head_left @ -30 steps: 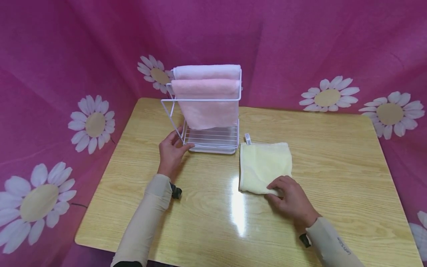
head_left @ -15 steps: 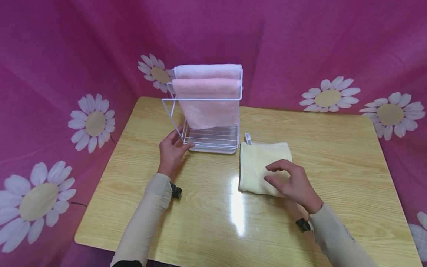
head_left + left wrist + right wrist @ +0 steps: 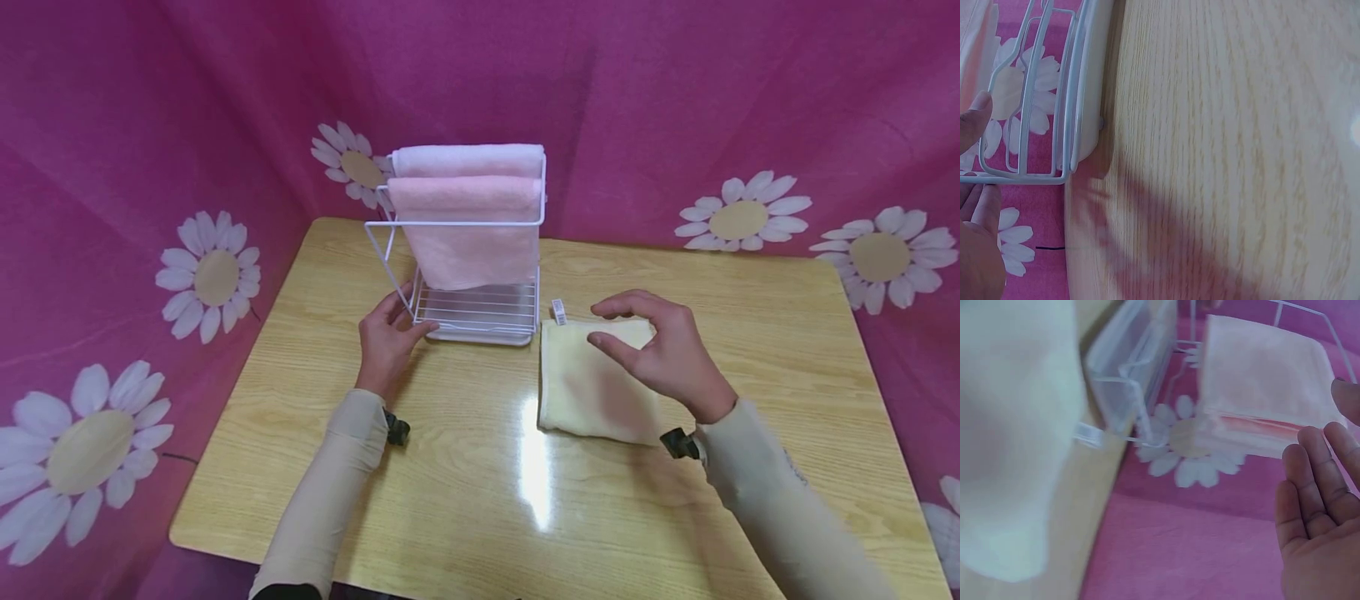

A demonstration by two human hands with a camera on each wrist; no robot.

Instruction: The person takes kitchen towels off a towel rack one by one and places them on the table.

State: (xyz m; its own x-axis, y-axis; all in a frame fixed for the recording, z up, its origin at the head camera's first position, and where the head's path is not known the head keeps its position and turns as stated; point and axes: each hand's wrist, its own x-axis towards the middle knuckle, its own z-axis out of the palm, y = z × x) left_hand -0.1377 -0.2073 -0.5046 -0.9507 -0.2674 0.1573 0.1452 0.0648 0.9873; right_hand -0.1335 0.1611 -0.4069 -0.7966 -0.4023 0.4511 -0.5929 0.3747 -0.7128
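Note:
A white wire rack [image 3: 465, 223] stands on the table with a drip tray [image 3: 480, 337] under it. Over its bars hang a pink towel [image 3: 472, 254] and, behind that, a paler towel [image 3: 468, 158]. My left hand [image 3: 382, 346] grips the rack's lower left corner, thumb on the front edge and fingers along the side; the left wrist view shows wire between thumb and fingers. A folded pale yellow towel [image 3: 588, 387] with a white tag [image 3: 558, 312] lies right of the rack. Above its right part hovers my right hand [image 3: 671, 350], holding nothing, thumb and fingers apart.
The wooden table [image 3: 450, 492] has rounded corners and a bright light reflection in the middle. A magenta cloth [image 3: 637, 108] with large white daisies hangs behind the table and at its sides, close behind the rack.
My right hand has let go of the yellow towel's near edge, then risen and moved away from me above it. The left hand and rack have stayed in place.

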